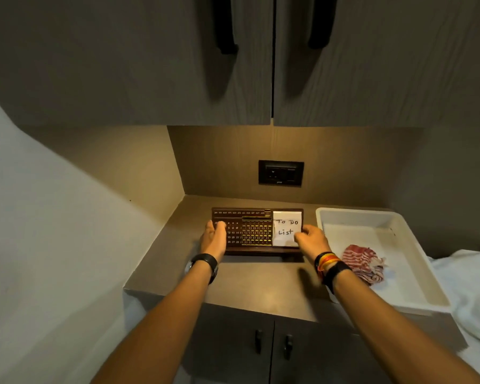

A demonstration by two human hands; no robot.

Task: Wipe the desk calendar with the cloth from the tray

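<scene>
A brown counter [250, 284] sits in a nook under dark cabinets [272, 59], with a socket [281, 173] on the back wall. The calendar [257, 231] stands near the back, a "To Do List" note [286, 229] on its right part. My left hand [214, 236] grips its left end, my right hand [311, 239] its right end. Just right, the white tray [405, 225] holds the crumpled striped cloth [362, 261].

Dark wood-look calendar [257, 231] – smooth white plastic tray [383, 217] – striped cloth [362, 263]
</scene>
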